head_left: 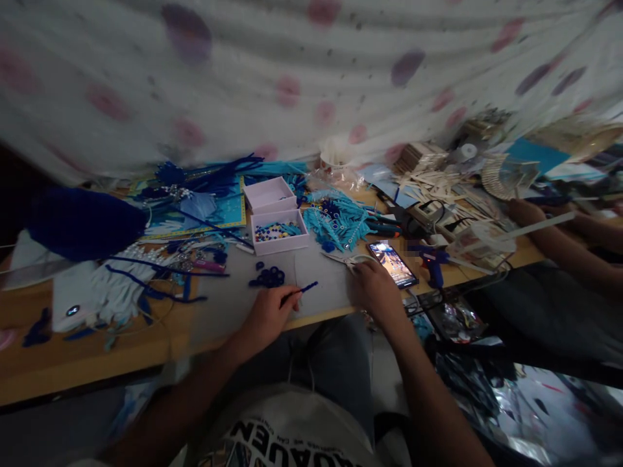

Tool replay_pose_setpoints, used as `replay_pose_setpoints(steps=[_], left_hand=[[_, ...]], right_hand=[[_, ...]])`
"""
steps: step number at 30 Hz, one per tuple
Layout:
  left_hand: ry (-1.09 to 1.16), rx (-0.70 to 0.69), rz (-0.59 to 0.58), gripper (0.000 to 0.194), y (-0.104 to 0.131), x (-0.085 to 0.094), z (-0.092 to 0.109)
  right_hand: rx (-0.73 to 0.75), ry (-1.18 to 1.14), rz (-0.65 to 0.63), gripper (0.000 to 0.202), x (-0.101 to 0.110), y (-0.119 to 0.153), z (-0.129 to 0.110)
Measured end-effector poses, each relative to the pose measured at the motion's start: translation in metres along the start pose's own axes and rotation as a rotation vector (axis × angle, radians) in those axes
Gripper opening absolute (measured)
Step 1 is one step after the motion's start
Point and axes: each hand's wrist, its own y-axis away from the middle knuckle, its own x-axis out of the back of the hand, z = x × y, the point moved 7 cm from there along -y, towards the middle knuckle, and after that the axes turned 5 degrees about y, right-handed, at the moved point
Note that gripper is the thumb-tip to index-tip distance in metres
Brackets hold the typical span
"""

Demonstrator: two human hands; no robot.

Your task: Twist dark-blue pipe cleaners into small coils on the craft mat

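In the head view my left hand (270, 316) is closed at the table's front edge, pinching a dark blue pipe cleaner (309, 286) whose twisted end sticks out to the right. Just behind it lies a small pile of dark blue fuzzy rings (270, 277). My right hand (376, 290) has its fingers at the handle loops of a pair of scissors (349, 259), blades pointing left; the palm hides part of the grip. A lit phone (392, 264) lies right beside that hand. Beyond the rings stands a white box (280, 244) with colourful beads, its lid (269, 193) behind it.
Light blue fuzzy pieces (335, 220) are heaped behind the scissors. To the right are a blue glue gun (433, 264), wooden sticks (433, 185) and another person's hand (525, 211). White fuzzy stems (114, 285) and a big dark blue bundle (85, 222) lie left. A spotted curtain (292, 84) hangs behind.
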Motion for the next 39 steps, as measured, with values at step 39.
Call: replay_pose_setpoints(steps=[39], left_hand=[[-0.775,-0.578,0.171,0.022,0.008,-0.017,0.01]], right_hand=[[-0.141,-0.585,0.216,0.053,-0.008,0.001,0.013]])
